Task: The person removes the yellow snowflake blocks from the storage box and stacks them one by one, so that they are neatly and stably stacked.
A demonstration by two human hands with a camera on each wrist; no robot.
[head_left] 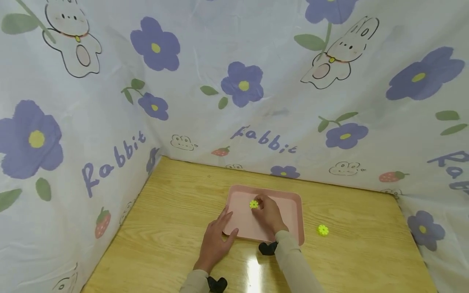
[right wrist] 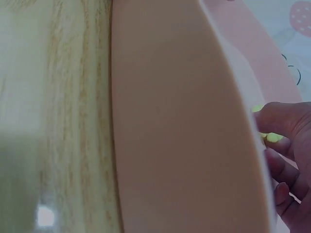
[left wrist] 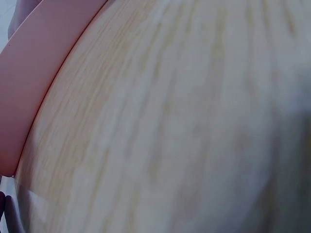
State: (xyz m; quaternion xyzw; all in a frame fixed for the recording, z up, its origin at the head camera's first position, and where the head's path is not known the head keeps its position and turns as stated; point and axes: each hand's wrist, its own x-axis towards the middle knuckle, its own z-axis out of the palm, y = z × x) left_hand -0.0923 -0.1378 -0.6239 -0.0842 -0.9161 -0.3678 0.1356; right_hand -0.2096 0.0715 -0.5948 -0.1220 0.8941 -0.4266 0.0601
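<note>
A shallow pink rectangular tray [head_left: 243, 219] lies on the wooden table. Over its inside, my right hand [head_left: 270, 213] pinches a small yellow-green flower-shaped piece [head_left: 253, 204] between thumb and fingers. In the right wrist view, that piece [right wrist: 274, 138] shows partly behind the fingers [right wrist: 286, 170], beyond the tray's wall [right wrist: 180, 121]. My left hand [head_left: 214, 243] rests at the tray's near left corner, fingers along the left side and thumb reaching over the near rim. The left wrist view catches the tray's outer wall [left wrist: 34, 73] and mostly table.
A second yellow-green flower-shaped piece [head_left: 323, 230] lies on the table [head_left: 176, 211] to the right of the tray. Fabric printed with rabbits and purple flowers [head_left: 205, 122] hangs behind the table and at both sides. Black bands [head_left: 267, 248] sit at the wrists.
</note>
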